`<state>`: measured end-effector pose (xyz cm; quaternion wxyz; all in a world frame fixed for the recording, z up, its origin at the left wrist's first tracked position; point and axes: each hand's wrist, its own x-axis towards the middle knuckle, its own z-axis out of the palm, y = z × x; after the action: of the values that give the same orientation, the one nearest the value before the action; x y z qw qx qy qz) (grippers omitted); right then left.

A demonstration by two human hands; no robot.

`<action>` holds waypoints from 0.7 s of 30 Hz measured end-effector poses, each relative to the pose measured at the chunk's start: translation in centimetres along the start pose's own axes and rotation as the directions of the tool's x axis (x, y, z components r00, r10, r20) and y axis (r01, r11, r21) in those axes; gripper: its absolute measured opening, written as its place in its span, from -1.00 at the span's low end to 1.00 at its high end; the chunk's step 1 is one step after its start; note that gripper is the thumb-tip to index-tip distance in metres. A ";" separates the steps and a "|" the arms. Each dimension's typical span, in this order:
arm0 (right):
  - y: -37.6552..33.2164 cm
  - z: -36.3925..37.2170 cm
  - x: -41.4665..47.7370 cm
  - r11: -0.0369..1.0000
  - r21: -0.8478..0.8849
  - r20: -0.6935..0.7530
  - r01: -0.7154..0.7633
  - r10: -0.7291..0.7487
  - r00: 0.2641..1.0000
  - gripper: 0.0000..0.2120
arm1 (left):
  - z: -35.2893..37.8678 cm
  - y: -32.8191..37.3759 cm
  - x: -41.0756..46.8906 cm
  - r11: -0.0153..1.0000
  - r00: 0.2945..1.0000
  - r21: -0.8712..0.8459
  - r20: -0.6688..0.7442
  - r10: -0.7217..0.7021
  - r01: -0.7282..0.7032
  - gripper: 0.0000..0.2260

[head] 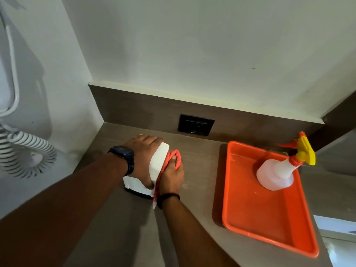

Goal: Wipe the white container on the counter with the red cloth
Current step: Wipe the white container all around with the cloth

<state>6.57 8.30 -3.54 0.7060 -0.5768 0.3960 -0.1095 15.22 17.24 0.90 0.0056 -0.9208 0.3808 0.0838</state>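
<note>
While both hands are busy, here is what shows:
White container (159, 162): it sits on the brown counter (200, 170), near the back corner.
Left hand (143, 151): it lies flat on top of the box, fingers wrapped over it.
Right hand (171, 175): its fingers are curled tight around the red cloth (169, 160), pressing it on the box's right side.
Orange tray (260, 218): it lies well apart on the right, with a spray bottle (277, 173) standing in it.

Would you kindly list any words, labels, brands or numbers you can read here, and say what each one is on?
No text here can be read.
Black wall socket: a small light mark on its lower edge, too small and blurred to read.
Wristwatch: face dark, nothing legible.
White container, spray bottle, orange tray: no lettering visible.
</note>
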 end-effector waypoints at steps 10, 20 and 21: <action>-5.3 -5.1 1.1 0.837 0.502 0.047 -0.218 0.225 0.973 -0.72 | -1.3 1.1 -0.1 0.994 0.990 -0.069 0.120 -0.072 0.080 0.32; -8.3 -20.7 7.2 0.844 -0.426 -0.093 0.328 -0.401 0.912 -0.73 | 0.2 13.9 4.8 0.940 0.988 -0.306 -0.004 0.157 -0.151 0.28; -7.5 -21.7 7.7 0.747 -0.571 -0.022 0.340 -0.428 0.904 -0.74 | 0.9 15.3 5.3 0.934 0.983 -0.313 0.001 0.185 -0.176 0.27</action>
<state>-0.92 -14.54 -0.62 0.4382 -0.8151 0.3353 -0.1767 8.08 2.70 0.03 -0.1414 -0.8699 0.4456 0.1570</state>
